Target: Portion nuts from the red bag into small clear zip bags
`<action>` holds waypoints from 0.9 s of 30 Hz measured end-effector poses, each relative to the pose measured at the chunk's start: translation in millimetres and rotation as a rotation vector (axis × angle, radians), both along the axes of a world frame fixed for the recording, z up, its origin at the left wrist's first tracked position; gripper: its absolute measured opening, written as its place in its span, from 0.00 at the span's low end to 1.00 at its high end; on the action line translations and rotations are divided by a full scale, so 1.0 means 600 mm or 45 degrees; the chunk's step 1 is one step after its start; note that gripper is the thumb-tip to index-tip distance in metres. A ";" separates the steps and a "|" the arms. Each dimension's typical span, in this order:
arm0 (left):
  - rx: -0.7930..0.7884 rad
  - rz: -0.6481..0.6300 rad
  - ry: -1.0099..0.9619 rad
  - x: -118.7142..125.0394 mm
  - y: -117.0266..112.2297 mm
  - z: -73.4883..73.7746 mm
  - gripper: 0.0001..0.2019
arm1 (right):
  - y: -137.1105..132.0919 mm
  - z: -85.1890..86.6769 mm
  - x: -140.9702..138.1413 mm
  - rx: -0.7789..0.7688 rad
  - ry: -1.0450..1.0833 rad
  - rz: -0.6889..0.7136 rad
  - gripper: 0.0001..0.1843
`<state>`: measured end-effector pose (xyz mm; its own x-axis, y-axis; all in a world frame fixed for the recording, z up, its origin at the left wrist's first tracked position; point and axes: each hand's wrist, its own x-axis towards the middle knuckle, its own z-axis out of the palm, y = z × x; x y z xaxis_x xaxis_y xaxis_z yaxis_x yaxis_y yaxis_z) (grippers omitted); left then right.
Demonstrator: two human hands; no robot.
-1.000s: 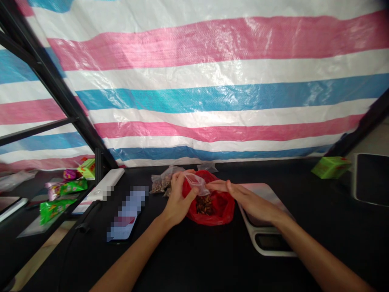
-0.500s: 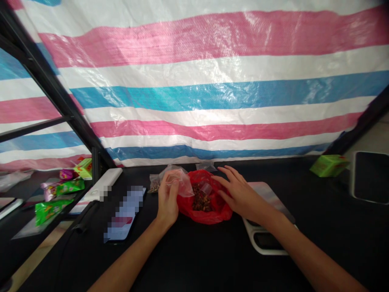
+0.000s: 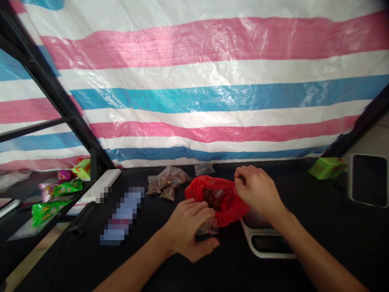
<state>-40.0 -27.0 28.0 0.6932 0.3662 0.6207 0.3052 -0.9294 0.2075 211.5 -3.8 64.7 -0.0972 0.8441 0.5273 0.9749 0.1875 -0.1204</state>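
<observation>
A red plastic bag (image 3: 232,211) stands open on the black table, with small brown dried pieces (image 3: 212,198) and a bit of clear plastic inside. My right hand (image 3: 258,190) has its fingers curled on the bag's right rim, and the bag tilts toward it. My left hand (image 3: 190,229) is at the bag's near left side, thumb apart from the fingers. Between that thumb and fingers lies a small clear plastic bag (image 3: 212,226), partly covered by the hand. Several small clear bags of brown pieces (image 3: 167,182) lie beyond my left hand.
A white scale (image 3: 255,243) sits under my right forearm. To the left are a phone (image 3: 123,219), a white power strip (image 3: 106,182) and green snack packets (image 3: 45,213). A flat clear bag (image 3: 204,168) lies behind. At right are a green box (image 3: 327,168) and a white-framed device (image 3: 368,180).
My left hand has come down and nearer from above the small bags, which now show. My right hand has closed on the red bag's rim, and the bag has shifted right.
</observation>
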 end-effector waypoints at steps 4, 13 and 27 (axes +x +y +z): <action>-0.040 0.052 0.099 -0.002 0.006 -0.006 0.21 | -0.004 0.013 0.010 0.217 0.032 0.060 0.11; -0.264 0.429 0.381 0.015 -0.004 -0.010 0.08 | -0.008 -0.009 -0.013 -0.231 -0.030 0.676 0.19; -0.773 0.590 0.111 0.022 -0.004 -0.016 0.16 | -0.015 -0.017 -0.010 -0.503 -0.017 0.731 0.23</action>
<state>-26.8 -29.6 18.5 0.4234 0.8902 0.1682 0.6744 -0.4337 0.5975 205.6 -12.6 54.8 -0.5902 0.7853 0.1871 0.7362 0.6186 -0.2743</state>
